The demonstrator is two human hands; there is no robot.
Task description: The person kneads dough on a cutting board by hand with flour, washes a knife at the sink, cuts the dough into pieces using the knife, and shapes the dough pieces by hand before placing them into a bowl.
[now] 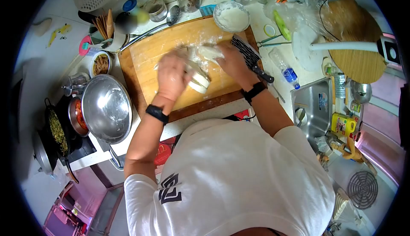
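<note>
On the floured wooden cutting board lies a thick strip of white dough. My left hand is over the upper part of this strip, its fingers smeared by motion, so their grip is unclear. A paler piece of dough is at the fingertips of my right hand, which appear closed on its edge. Loose flour is scattered between the hands. Just right of my right hand, a patterned dark-bladed knife rests on the board's right side, its black handle pointing toward the sink.
A bowl of flour stands at the board's back edge. Left are a large steel bowl, a bowl of brown food and a pan of green food. To the right are a plastic bottle and the sink.
</note>
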